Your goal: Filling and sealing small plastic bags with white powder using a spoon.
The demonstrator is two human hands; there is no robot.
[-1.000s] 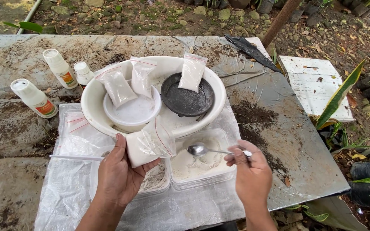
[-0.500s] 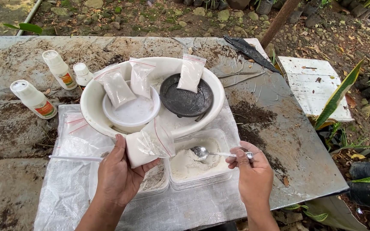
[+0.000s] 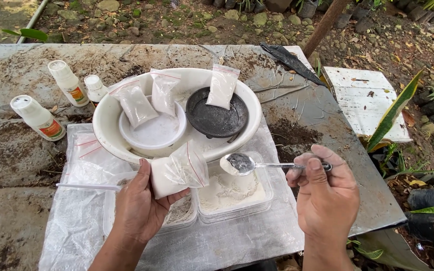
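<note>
Fingers of the right hand are pinched on the handle of a metal spoon carrying a bit of white powder, bowl end pointing to 9 o'clock and hovering over a clear tub of white powder. Left hand has its fingers wrapped around a small plastic bag part-filled with powder — mouth open toward the spoon, just beside it. At 12 o'clock from both hands sits a big white basin holding a white dish, a black dish and three filled bags. Three white bottles stand out at 10 o'clock on the grimy table.
</note>
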